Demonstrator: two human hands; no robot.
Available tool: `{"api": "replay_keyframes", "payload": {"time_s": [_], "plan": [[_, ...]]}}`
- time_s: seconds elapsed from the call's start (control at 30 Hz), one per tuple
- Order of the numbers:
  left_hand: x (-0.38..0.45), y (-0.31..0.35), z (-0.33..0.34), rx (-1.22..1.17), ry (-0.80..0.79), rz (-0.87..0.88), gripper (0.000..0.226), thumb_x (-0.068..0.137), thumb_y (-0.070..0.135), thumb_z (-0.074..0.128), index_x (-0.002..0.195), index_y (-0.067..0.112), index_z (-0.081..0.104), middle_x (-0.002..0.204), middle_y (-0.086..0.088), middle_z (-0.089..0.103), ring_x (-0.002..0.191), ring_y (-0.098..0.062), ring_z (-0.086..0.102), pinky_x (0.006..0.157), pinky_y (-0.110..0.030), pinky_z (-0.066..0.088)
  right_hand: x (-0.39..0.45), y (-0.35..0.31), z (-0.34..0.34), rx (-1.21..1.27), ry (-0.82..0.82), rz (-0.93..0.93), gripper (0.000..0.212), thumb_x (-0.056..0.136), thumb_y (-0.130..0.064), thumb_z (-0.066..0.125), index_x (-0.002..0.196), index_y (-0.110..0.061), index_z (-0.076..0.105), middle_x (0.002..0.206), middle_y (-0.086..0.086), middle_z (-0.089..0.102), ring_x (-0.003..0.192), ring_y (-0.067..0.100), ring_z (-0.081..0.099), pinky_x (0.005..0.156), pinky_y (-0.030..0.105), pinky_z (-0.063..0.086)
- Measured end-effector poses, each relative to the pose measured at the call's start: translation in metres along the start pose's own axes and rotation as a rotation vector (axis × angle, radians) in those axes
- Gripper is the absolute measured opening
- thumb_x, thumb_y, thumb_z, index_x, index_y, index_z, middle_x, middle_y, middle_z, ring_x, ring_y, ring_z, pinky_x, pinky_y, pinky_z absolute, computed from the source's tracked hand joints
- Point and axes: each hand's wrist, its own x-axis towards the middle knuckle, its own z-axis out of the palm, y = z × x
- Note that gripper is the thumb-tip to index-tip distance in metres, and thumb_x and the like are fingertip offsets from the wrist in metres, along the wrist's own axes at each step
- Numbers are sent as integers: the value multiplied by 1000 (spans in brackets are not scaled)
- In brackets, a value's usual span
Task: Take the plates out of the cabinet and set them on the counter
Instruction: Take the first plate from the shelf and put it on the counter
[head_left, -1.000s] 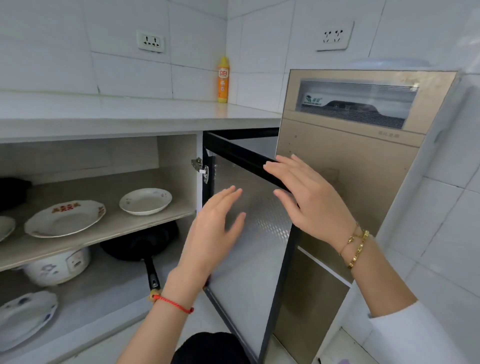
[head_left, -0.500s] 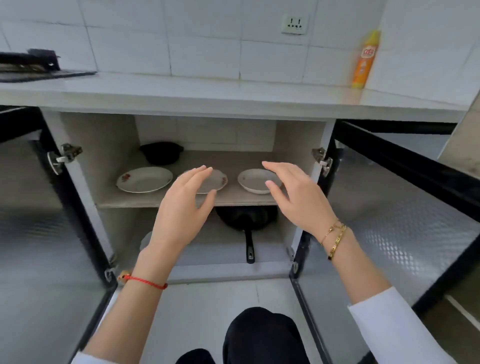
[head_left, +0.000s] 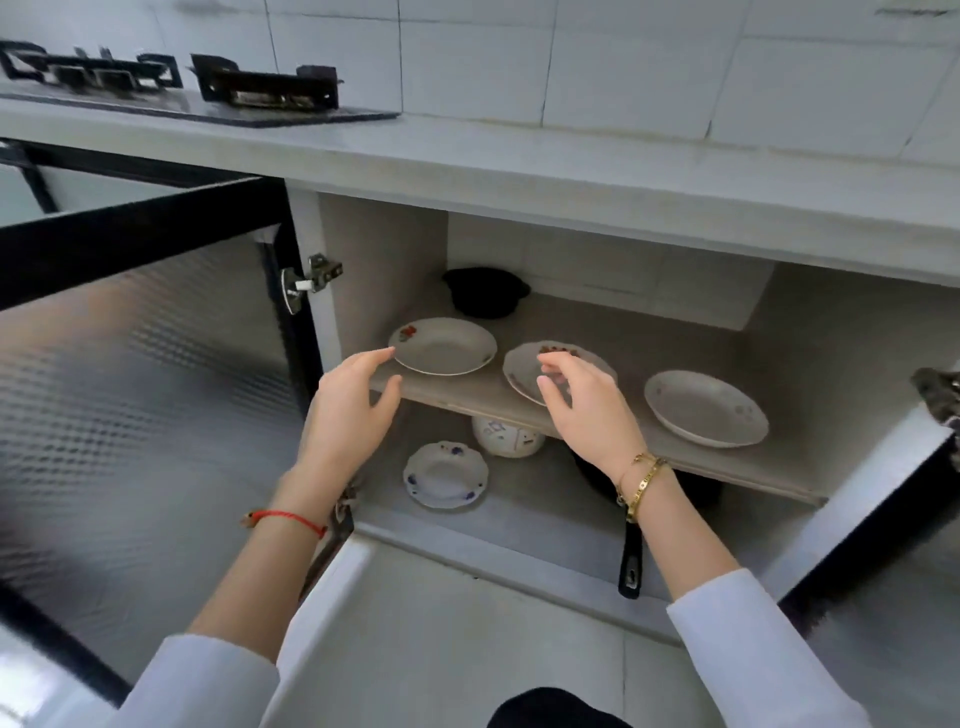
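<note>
Three white plates lie on the upper shelf (head_left: 727, 467) of the open cabinet: a left plate (head_left: 442, 346), a middle plate (head_left: 524, 370) partly behind my fingers, and a right plate (head_left: 705, 408). A blue-patterned plate (head_left: 445, 475) sits on the cabinet floor. My left hand (head_left: 349, 415) is open, its fingertips just short of the left plate's rim. My right hand (head_left: 587, 405) hovers open over the middle plate; I cannot tell if it touches. The counter (head_left: 519, 166) runs above.
A black pot (head_left: 486, 292) stands at the shelf's back. Below the shelf are a white patterned pot (head_left: 506, 439) and a black pan with its handle (head_left: 629, 564) pointing out. The left door (head_left: 135, 364) and right door (head_left: 872, 525) hang open. A gas stove (head_left: 208, 88) sits on the counter's left.
The view swung left from the right door to the cabinet's inside. Both hands left the door and moved in toward the upper shelf, closing on the left and middle plates.
</note>
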Motion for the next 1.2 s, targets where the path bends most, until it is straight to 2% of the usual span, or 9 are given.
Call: {"api": "replay_keyframes", "payload": {"time_s": [0.27, 0.43, 0.5, 0.63, 0.7, 0.8, 0.93, 1.03, 1.2], "plan": [[69, -54, 45, 1, -35, -135, 41, 94, 20, 56, 133, 5, 56, 129, -13, 63, 120, -25, 59, 103, -32, 44, 87, 21, 77, 104, -79, 189, 31, 95, -24, 48, 121, -9, 58, 102, 12, 69, 93, 25, 65, 75, 25, 46], [118, -78, 78, -33, -109, -289, 40, 94, 21, 57, 130, 3, 57, 124, -16, 65, 114, -29, 62, 97, -32, 45, 138, 43, 126, 65, -180, 348, 28, 97, -21, 43, 101, 0, 60, 97, 22, 66, 94, 37, 62, 69, 28, 38], [135, -86, 90, -13, -146, -322, 39, 94, 18, 55, 129, 3, 58, 127, -16, 64, 117, -30, 61, 99, -31, 42, 153, 51, 141, 33, -203, 390, 31, 97, -23, 42, 99, 2, 61, 101, 24, 66, 96, 38, 61, 70, 30, 39], [159, -102, 110, 27, -194, -347, 35, 94, 15, 51, 124, 2, 62, 124, -21, 65, 118, -36, 59, 101, -34, 42, 178, 60, 160, 42, -219, 425, 37, 98, -25, 41, 103, 5, 63, 102, 25, 68, 96, 39, 65, 84, 41, 53], [167, -110, 120, 17, -221, -381, 34, 95, 17, 51, 124, 3, 62, 125, -21, 64, 119, -37, 57, 100, -37, 44, 190, 62, 168, 68, -239, 454, 37, 97, -26, 41, 105, 4, 62, 100, 26, 69, 93, 39, 67, 84, 46, 55], [178, -121, 134, 7, -265, -437, 35, 98, 21, 49, 124, 2, 61, 126, -21, 62, 118, -36, 57, 95, -34, 44, 206, 66, 176, 63, -283, 507, 36, 96, -23, 43, 113, 5, 59, 111, 26, 65, 97, 40, 66, 87, 47, 54], [187, -129, 148, -32, -273, -511, 31, 95, 17, 50, 117, 0, 65, 120, -22, 65, 112, -38, 59, 90, -34, 45, 217, 68, 182, 126, -366, 572, 29, 94, -9, 48, 114, 9, 58, 109, 25, 67, 82, 36, 71, 66, 35, 59], [190, -136, 153, -86, -274, -523, 31, 92, 12, 54, 118, 3, 66, 119, -20, 67, 113, -37, 60, 93, -35, 47, 220, 68, 183, 95, -396, 579, 27, 89, -1, 55, 114, 9, 59, 107, 23, 69, 78, 27, 70, 42, 15, 46], [187, -140, 153, -225, -207, -569, 33, 85, 4, 60, 116, 6, 68, 117, -16, 69, 114, -31, 62, 94, -29, 48, 214, 66, 185, 70, -342, 536, 28, 84, 3, 62, 111, 10, 61, 109, 24, 67, 92, 30, 67, 30, 6, 30]]}}
